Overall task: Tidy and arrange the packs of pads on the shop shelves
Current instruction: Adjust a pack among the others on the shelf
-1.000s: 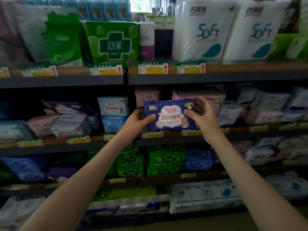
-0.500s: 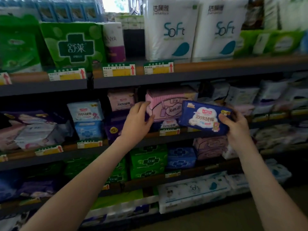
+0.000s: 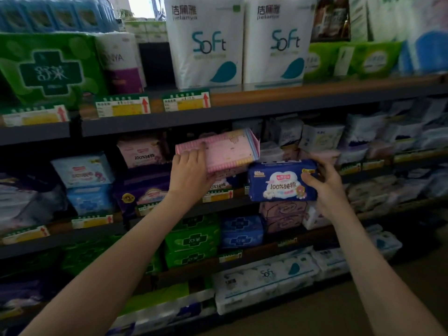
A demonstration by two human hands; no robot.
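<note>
Mid-rearranging: left hand grasps a soft pink plastic pack, right hand a dark-blue pack, which probably needs slotting in next.

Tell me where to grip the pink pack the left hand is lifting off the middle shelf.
Judging by its pose, grip the pink pack at its near short end, from the front left: thumb underneath, fingers on the broad striped face, as the left hand does. It is flat, tilted, and its far end points into the shelf.

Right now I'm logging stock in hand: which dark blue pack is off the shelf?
The dark blue 100% cotton pack gripped in the right hand, held in front of the shelf edge. The blue packs one shelf down sit stacked in place.
</note>
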